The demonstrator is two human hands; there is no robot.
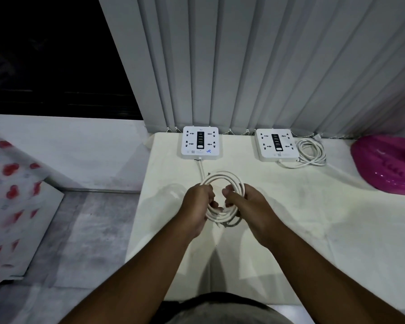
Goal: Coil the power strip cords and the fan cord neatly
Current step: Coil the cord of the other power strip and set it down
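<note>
Two white square power strips lie at the back of the white table [290, 218]. The left strip [200, 143] has its white cord [222, 177] running forward into a coil of several loops just above the table. My left hand [198, 202] grips the coil's left side and my right hand [246, 204] grips its right side, fingers curled round the loops. The right strip [276, 145] has its own cord [311, 152] lying coiled beside it on the right. A pink fan base [388, 167] shows at the right edge; its cord is not visible.
Grey vertical blinds [267, 66] hang behind the strips. A dark window [45, 54] is at the upper left. Left of the table lies grey floor [91, 230] and a white sheet with red hearts [7, 206].
</note>
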